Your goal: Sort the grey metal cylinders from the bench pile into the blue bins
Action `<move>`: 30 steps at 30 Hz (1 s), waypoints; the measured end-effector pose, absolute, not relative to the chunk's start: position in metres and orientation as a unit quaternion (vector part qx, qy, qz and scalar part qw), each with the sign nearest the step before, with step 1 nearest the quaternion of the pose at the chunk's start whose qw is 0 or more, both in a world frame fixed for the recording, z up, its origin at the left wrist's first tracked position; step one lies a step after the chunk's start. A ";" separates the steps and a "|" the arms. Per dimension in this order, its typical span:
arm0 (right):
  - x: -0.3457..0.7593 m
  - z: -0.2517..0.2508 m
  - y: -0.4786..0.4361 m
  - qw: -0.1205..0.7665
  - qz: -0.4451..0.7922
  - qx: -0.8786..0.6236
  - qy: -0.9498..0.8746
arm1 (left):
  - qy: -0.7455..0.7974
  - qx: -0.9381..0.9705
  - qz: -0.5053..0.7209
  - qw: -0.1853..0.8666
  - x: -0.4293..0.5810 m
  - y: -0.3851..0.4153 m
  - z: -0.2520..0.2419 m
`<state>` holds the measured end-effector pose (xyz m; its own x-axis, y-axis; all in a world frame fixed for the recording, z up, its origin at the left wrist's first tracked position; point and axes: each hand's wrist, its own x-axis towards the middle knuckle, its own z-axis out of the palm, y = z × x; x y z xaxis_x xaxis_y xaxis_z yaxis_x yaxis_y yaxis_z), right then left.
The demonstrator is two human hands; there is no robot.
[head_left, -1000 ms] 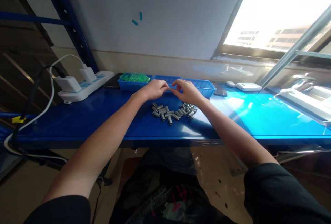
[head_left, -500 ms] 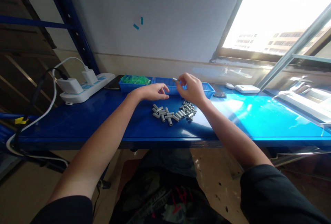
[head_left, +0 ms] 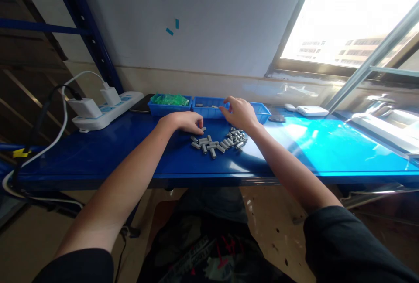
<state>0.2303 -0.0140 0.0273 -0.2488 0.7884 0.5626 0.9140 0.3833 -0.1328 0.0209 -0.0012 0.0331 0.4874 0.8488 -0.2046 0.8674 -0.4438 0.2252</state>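
My left hand point(head_left: 187, 121) is low over the table with thumb and fingertips closed on a small silver metal piece point(head_left: 204, 129) at the far left of a loose group. Several more silver metal pieces point(head_left: 212, 144) lie just in front of it, oblong and block-like. Over the middle blue tray point(head_left: 204, 112) my right hand point(head_left: 240, 112) has its thumb and fingers apart, holding nothing. A light-coloured piece point(head_left: 214, 107) lies in that tray near its fingertips, and a darker piece point(head_left: 199, 105) rests further left. A pile of smaller silver parts point(head_left: 236, 134) sits below the right hand.
Green plastic pieces point(head_left: 170, 99) fill the left blue tray point(head_left: 168, 110); another blue tray point(head_left: 262, 117) stands at right. A white power strip point(head_left: 104, 119) with cables and a dark phone point(head_left: 143, 103) lie left. A white device point(head_left: 312, 111) lies right, near the wall.
My right hand has let go of a metal piece, now in the middle tray. My left hand has come down to the table and closed on a piece.
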 end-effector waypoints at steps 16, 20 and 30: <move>0.206 0.009 -0.027 0.307 -0.102 -0.453 -0.831 | 0.438 0.849 0.216 0.201 0.019 0.000 0.041; 0.214 0.027 -0.017 0.393 -0.158 -0.490 -0.762 | 0.476 0.840 0.143 0.219 0.002 0.000 0.050; 0.222 0.017 -0.007 0.295 -0.106 -0.478 -0.821 | 0.493 0.851 0.001 0.183 -0.010 0.011 0.038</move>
